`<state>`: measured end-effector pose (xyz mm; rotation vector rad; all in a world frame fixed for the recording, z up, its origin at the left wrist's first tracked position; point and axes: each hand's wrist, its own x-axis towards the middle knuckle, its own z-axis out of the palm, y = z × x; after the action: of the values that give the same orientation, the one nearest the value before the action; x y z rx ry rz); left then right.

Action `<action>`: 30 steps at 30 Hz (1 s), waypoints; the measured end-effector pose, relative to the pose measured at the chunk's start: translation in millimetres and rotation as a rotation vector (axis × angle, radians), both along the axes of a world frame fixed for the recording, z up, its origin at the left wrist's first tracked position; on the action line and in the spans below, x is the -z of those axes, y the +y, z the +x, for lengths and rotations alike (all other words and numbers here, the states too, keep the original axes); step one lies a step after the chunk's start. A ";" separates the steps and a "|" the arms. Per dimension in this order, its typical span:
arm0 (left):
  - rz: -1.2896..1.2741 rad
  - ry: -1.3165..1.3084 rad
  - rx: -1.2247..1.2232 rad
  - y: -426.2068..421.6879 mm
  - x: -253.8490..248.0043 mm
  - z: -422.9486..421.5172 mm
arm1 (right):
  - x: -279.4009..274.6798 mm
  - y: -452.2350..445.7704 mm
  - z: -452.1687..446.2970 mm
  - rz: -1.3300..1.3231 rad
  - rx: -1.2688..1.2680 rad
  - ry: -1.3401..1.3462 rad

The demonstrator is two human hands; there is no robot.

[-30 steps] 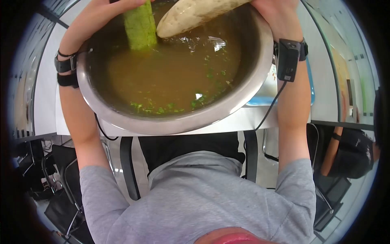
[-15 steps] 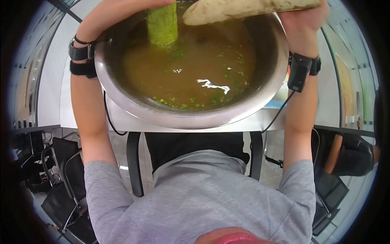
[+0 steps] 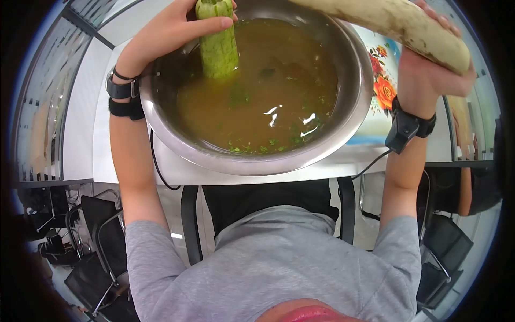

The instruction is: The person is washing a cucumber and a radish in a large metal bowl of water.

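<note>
A wide steel basin holds murky brown water with small green bits floating in it. My left hand is closed around the upper part of a mottled green zucchini, which stands nearly upright, its lower end dipping into the water at the basin's left side. In my right hand lies a long whitish daikon with brown dirt marks. It is raised over the basin's right rim, sloping down to the right, and its far end leaves the top of the view.
Under the basin is a white table. A flower-printed sheet lies to the basin's right. Black chairs stand on the left and right behind me, and another person's arm shows at far right. Cables run from both wrists.
My right hand has lifted the daikon and swung it to the right, tilting it. The zucchini has shifted a little, and more of my left hand shows. The whole view has moved slightly.
</note>
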<state>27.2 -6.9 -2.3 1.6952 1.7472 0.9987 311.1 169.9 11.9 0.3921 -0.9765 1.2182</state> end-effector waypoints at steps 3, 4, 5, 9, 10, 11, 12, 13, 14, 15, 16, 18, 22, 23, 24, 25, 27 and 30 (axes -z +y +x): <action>0.005 -0.004 -0.012 -1.0 -0.6 3.6 | -14.5 43.7 48.8 -0.239 0.025 -0.092; 0.006 -0.002 -0.013 -1.0 -0.6 3.1 | -16.0 48.4 54.0 -0.193 0.085 -0.033; 0.005 -0.007 -0.008 -0.7 -0.3 2.6 | -16.8 66.9 72.6 -0.198 0.031 -0.031; 0.007 -0.016 0.004 0.2 0.4 1.7 | -1.3 91.3 87.8 0.017 -0.029 -0.039; 0.008 -0.002 0.019 1.8 -0.5 0.5 | 6.0 92.9 83.3 0.109 0.132 -0.104; 0.024 0.020 0.029 2.9 -0.2 -0.8 | 13.2 94.7 79.6 0.197 0.294 -0.170; 0.039 0.033 0.033 2.4 2.7 -3.0 | 21.3 97.7 73.9 0.198 0.304 -0.167; 0.052 0.004 0.061 2.1 6.1 -7.1 | 30.0 99.4 67.5 0.317 0.318 -0.258; 0.055 0.004 0.068 1.7 5.4 -6.7 | 38.7 99.2 63.9 0.436 0.332 -0.347; 0.041 0.010 0.050 1.2 3.9 -5.6 | 46.8 97.1 62.8 0.489 0.377 -0.454; 0.027 0.016 0.032 0.8 2.3 -4.9 | 53.3 94.9 61.5 0.540 0.422 -0.561; 0.036 0.005 0.035 0.3 2.4 -4.3 | 60.8 90.5 55.2 0.685 0.362 -0.671; 0.025 0.002 0.022 0.4 2.5 -4.8 | 72.4 87.7 38.2 1.204 0.366 -0.781; 0.023 0.000 0.023 -0.4 2.6 -5.4 | 71.4 88.6 37.0 1.274 0.335 -0.842; 0.024 -0.011 0.015 -0.6 2.5 -4.9 | 73.5 88.5 34.5 1.270 0.335 -0.845; 0.027 -0.024 0.007 -0.4 2.9 -3.8 | 77.2 87.9 30.7 1.333 0.344 -0.801; 0.015 -0.044 0.000 -0.2 2.9 -3.4 | 78.9 85.1 26.5 1.442 0.354 -0.755; 0.008 -0.064 -0.008 0.7 2.7 -2.4 | 83.5 90.2 26.4 1.542 0.304 -0.798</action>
<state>24.8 -6.1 -5.0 1.6444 1.7125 1.0526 337.5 260.1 -71.6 0.9040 -2.4927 0.0578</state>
